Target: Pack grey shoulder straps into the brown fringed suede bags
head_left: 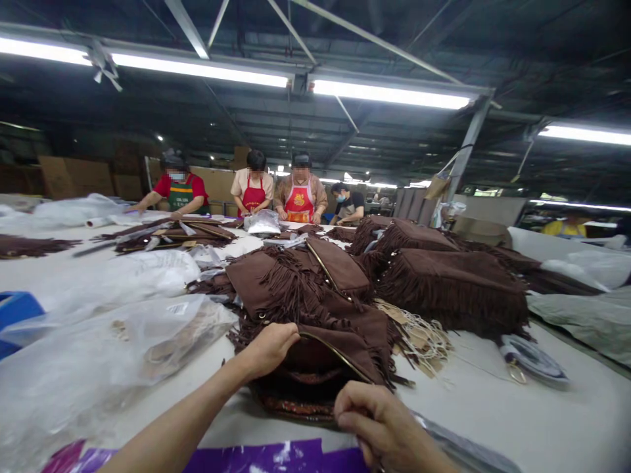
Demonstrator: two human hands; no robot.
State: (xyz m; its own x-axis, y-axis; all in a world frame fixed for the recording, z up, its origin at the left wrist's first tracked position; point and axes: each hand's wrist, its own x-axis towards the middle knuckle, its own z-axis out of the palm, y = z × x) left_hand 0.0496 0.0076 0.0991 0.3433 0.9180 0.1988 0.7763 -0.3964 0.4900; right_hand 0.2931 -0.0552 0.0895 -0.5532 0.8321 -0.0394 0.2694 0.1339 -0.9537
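Fringed bag [340, 341], btwn left hand [269, 348], right hand [382, 424]

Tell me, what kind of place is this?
Probably a bag factory's packing floor: piles of brown fringed bags cover a long table, people in aprons work alongside, and clear plastic bags lie about.

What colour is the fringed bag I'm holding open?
Dark brown suede-like fringed bag, with a gold-coloured zip edge; head view.
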